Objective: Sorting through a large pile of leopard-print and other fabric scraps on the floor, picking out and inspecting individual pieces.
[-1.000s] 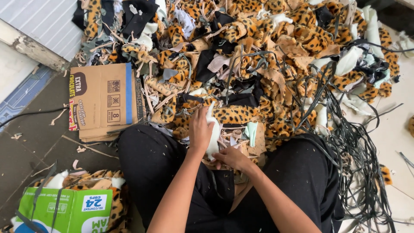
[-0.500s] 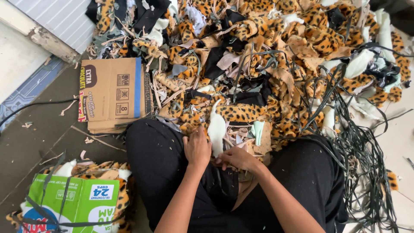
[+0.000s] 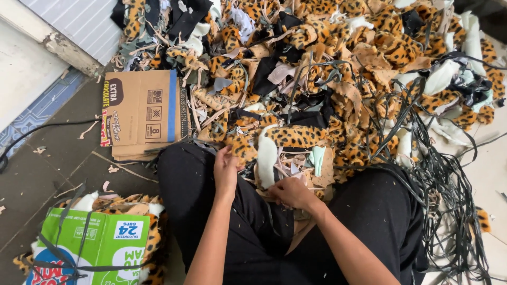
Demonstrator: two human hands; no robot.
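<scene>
Scraps mid-sort, big heap [image 3: 338,68] left.
Left hand [image 3: 227,171] pinching leopard scrap [image 3: 240,149]; right hand [image 3: 290,192] fingers closed on pale strips [image 3: 285,171]; green box [image 3: 95,245] part-filled.

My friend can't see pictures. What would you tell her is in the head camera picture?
A person sitting on the floor reaches both hands, left hand and right hand, into a big heap of leopard-print fabric scraps. A flattened cardboard box lies to the left, and tangled black straps to the right.
</scene>
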